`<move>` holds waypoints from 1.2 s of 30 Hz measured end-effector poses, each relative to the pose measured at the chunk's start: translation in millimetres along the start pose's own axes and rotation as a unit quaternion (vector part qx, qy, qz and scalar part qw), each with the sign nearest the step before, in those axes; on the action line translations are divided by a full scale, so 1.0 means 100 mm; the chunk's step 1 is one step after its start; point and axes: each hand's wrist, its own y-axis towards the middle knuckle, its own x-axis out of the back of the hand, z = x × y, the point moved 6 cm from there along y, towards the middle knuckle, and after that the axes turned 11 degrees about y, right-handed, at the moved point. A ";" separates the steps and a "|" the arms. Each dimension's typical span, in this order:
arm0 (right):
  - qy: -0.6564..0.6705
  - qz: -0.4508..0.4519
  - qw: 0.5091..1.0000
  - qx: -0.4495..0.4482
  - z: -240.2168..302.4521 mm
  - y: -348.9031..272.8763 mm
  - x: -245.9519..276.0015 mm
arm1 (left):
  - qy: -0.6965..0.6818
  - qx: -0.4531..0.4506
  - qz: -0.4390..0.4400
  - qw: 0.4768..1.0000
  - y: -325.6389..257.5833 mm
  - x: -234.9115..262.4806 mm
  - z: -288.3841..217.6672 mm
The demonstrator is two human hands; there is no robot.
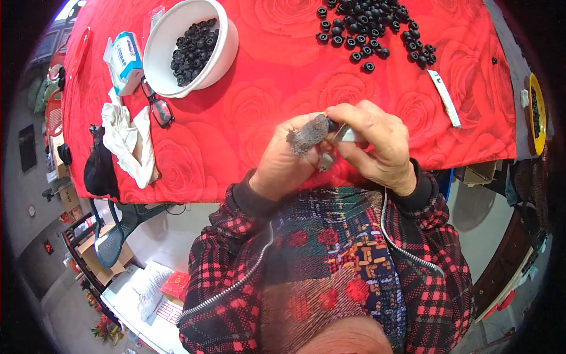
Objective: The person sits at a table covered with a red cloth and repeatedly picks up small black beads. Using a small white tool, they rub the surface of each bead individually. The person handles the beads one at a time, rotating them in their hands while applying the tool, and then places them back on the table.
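Red tablecloth (277, 76), hands (282, 162) (380, 144) near edge (188, 197), bowl (227, 56) apart

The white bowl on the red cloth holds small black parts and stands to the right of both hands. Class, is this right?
Not quite: the side is wrong. The head view shows the white bowl standing to the left of both the left hand and the right hand. It is on the red cloth and holds small black parts.

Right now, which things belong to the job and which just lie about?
Probably the job: grey fuzzy piece at left hand, metallic piece in right hand, loose black round pieces, white bowl of more.

Probably lying about: eyeglasses, white cloth, blue-and-white box.
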 end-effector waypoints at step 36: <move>0.070 0.009 0.988 -0.137 0.00 -0.01 0.09 | 0.052 -0.096 -0.010 0.994 -0.10 -0.01 -0.10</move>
